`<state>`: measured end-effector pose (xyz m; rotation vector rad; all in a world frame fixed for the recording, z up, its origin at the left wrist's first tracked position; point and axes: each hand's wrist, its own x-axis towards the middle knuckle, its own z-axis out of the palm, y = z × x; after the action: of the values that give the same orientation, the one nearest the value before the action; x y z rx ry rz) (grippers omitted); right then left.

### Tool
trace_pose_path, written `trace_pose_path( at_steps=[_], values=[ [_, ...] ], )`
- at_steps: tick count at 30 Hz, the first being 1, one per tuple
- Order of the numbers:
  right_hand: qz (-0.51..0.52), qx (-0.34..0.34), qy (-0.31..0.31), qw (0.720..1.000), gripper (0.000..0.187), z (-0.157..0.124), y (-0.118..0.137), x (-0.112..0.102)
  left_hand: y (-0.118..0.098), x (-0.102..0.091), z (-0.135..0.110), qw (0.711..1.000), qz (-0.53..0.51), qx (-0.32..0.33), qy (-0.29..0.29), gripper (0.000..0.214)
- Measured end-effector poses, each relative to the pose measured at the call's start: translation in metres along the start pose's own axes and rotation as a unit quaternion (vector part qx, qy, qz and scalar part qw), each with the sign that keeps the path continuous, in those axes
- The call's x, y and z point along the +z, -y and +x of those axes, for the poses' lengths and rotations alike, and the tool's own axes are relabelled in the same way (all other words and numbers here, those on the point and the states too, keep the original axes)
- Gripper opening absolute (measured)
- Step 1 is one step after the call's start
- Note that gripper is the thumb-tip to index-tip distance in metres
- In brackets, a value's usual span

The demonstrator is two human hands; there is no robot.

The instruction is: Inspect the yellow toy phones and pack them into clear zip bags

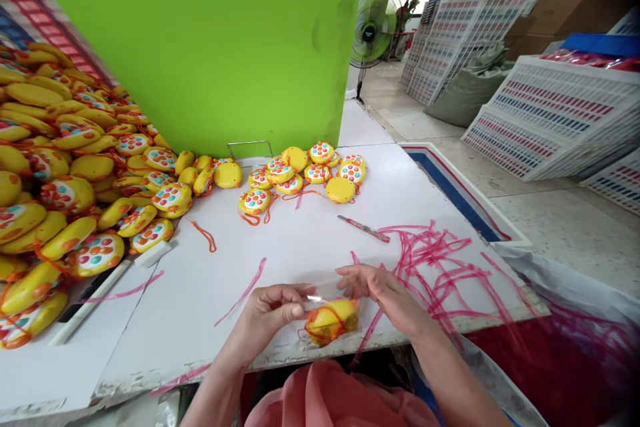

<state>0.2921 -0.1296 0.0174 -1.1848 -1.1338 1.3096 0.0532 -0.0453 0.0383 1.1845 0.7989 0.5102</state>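
Note:
A yellow toy with an orange cord [332,322] sits inside a clear plastic bag [325,291] near the table's front edge. My left hand [273,313] pinches the bag's left side between thumb and fingers. On the other side, my right hand [383,290] has its fingers stretched out at the bag's upper right; some fingertips blur with the clear film. Beyond the hands lies a cutter knife [363,228]. Strands of pink plastic ribbon [435,260] are tangled to the right of my right hand.
Many yellow toys [95,167] with coloured buttons are heaped at the left. A smaller group [300,170] lies before a green panel [240,47]. A loose orange cord [204,237] and a white rod [93,303] lie leftward. White crates [555,117] and a fan [373,30] stand beyond the table.

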Motion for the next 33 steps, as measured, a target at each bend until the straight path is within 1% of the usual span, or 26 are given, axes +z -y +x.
trace_pose_path(
  at_steps=[3, 4, 5, 6, 8, 9, 10, 11, 14, 16, 18, 21, 24, 27, 28, 33],
  values=[
    [0.025, 0.003, 0.016, 1.0, 0.06, 0.002, -0.005, 0.003, 0.011, 0.002, 0.012, 0.998, -0.01, -0.012, -0.068, 0.024],
    [0.021, 0.007, 0.013, 1.0, 0.058, 0.003, -0.007, 0.005, 0.014, 0.002, 0.015, 0.996, -0.023, -0.014, -0.082, 0.026],
    [0.009, 0.014, 0.004, 1.0, 0.052, 0.004, -0.008, 0.007, 0.017, 0.003, 0.017, 0.996, -0.045, -0.012, -0.082, 0.028],
    [-0.009, 0.02, -0.009, 1.0, 0.044, 0.005, -0.01, 0.01, 0.018, 0.003, 0.017, 0.995, -0.073, -0.005, -0.072, 0.033],
    [-0.037, 0.027, -0.044, 0.998, 0.027, 0.008, -0.014, 0.013, 0.019, 0.005, 0.015, 0.991, -0.126, 0.013, -0.04, 0.053],
    [-0.04, 0.027, -0.056, 0.997, 0.023, 0.01, -0.015, 0.014, 0.019, 0.006, 0.013, 0.99, -0.137, 0.016, -0.028, 0.065],
    [-0.036, 0.027, -0.063, 0.997, 0.022, 0.011, -0.017, 0.015, 0.02, 0.006, 0.011, 0.99, -0.137, 0.009, -0.021, 0.073],
    [-0.029, 0.028, -0.065, 0.997, 0.022, 0.011, -0.018, 0.016, 0.021, 0.007, 0.009, 0.991, -0.131, -0.005, -0.021, 0.074],
    [-0.02, 0.041, -0.061, 0.997, 0.022, 0.011, -0.018, 0.016, 0.026, 0.01, 0.006, 0.991, -0.113, -0.049, -0.043, 0.051],
    [-0.031, 0.045, -0.058, 0.997, 0.021, 0.01, -0.015, 0.016, 0.029, 0.012, 0.006, 0.992, -0.102, -0.052, -0.056, 0.042],
    [-0.045, 0.047, -0.052, 0.997, 0.018, 0.008, -0.011, 0.015, 0.03, 0.014, 0.008, 0.993, -0.087, -0.044, -0.06, 0.037],
    [-0.062, 0.054, -0.05, 0.995, 0.014, 0.004, -0.005, 0.012, 0.028, 0.015, 0.011, 0.995, -0.08, -0.042, -0.047, 0.035],
    [-0.052, 0.055, -0.076, 0.994, 0.009, 0.001, -0.003, 0.006, 0.024, 0.012, 0.009, 0.995, -0.082, -0.054, -0.034, 0.036],
    [-0.028, 0.048, -0.091, 0.994, 0.007, -0.001, -0.003, 0.001, 0.018, 0.007, 0.003, 0.995, -0.079, -0.055, -0.024, 0.039],
    [-0.021, 0.044, -0.089, 0.995, 0.008, -0.002, -0.003, 0.0, 0.016, 0.005, 0.0, 0.995, -0.079, -0.055, -0.017, 0.039],
    [0.046, 0.036, -0.081, 0.995, 0.024, -0.003, -0.008, 0.0, 0.003, 0.0, -0.01, 0.995, -0.079, -0.053, 0.022, 0.039]
  ],
)
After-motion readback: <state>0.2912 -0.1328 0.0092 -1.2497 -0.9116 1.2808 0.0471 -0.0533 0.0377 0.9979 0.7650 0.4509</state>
